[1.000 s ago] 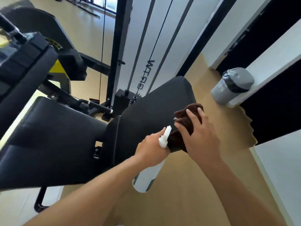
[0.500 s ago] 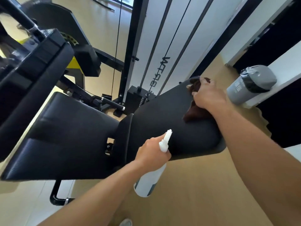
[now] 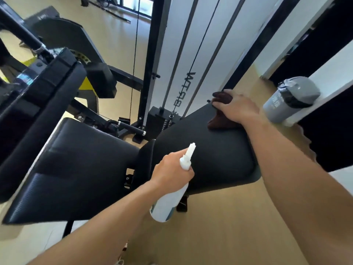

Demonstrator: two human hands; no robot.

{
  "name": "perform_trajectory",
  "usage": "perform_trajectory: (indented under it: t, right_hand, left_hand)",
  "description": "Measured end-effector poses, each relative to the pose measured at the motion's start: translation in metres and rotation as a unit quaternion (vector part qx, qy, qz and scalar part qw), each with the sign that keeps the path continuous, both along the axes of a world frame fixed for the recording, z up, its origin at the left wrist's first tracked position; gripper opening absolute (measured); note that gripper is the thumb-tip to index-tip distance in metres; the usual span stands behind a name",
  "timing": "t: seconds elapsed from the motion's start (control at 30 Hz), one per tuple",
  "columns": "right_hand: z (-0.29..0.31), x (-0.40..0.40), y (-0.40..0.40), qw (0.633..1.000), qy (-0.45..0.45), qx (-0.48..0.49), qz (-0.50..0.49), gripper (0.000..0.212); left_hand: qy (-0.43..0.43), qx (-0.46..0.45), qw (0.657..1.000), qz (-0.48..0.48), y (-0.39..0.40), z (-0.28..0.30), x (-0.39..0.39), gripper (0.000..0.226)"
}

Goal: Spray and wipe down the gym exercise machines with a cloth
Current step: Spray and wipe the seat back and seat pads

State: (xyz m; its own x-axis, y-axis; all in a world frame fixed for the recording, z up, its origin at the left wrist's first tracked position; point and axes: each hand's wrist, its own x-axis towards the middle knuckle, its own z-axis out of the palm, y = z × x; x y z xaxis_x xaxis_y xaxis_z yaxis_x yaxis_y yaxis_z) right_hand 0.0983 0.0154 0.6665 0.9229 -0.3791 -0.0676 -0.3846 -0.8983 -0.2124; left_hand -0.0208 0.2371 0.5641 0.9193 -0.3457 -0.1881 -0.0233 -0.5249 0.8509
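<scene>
Our left hand (image 3: 172, 169) grips the spray bottle (image 3: 168, 199), nozzle pointing up-right; our right hand (image 3: 236, 107) presses the cloth (image 3: 219, 121) flat on the seat pad (image 3: 208, 150), near a grey bin (image 3: 288, 98).

the right hand (image 3: 236, 108) covers most of the dark brown cloth (image 3: 219, 121), so its full shape stays hidden. the left hand (image 3: 172, 172) hides the neck of the white spray bottle (image 3: 168, 204). the black backrest pad (image 3: 44, 109) is cut off at the left edge. the lettering on the grey bin (image 3: 286, 101), right of centre, is too blurred to read.
</scene>
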Motion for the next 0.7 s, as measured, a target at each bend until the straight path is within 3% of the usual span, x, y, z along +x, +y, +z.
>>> perform_trajectory:
  t: [0.1, 0.27, 0.4, 0.47, 0.6, 0.7]
  right_hand:
    - [-0.001, -0.037, 0.002, 0.997, -0.034, 0.066, 0.001, 0.065]
    - [-0.003, -0.120, 0.008, 0.998, -0.017, 0.060, 0.028, 0.053]
    - [-0.012, -0.154, 0.014, 0.996, -0.063, 0.053, -0.014, 0.084]
    - [-0.019, -0.155, 0.014, 0.993, -0.094, 0.057, -0.043, 0.089]
    - [-0.024, -0.152, 0.016, 0.982, -0.163, 0.051, -0.077, 0.050]
    - [-0.017, -0.153, 0.016, 0.962, -0.220, 0.143, -0.080, 0.029]
  left_hand:
    - [0.002, -0.040, 0.999, -0.006, -0.022, 0.015, 0.003, 0.017]
    - [0.013, -0.078, 0.997, 0.022, -0.041, 0.024, 0.001, 0.011]
    - [0.013, -0.078, 0.997, 0.004, -0.045, 0.028, -0.003, 0.009]
    - [0.005, -0.075, 0.997, -0.003, -0.047, 0.029, -0.003, 0.011]
    - [-0.005, -0.074, 0.997, 0.008, -0.048, 0.034, -0.001, 0.011]
    - [-0.007, -0.070, 0.997, 0.020, -0.047, 0.034, -0.002, 0.011]
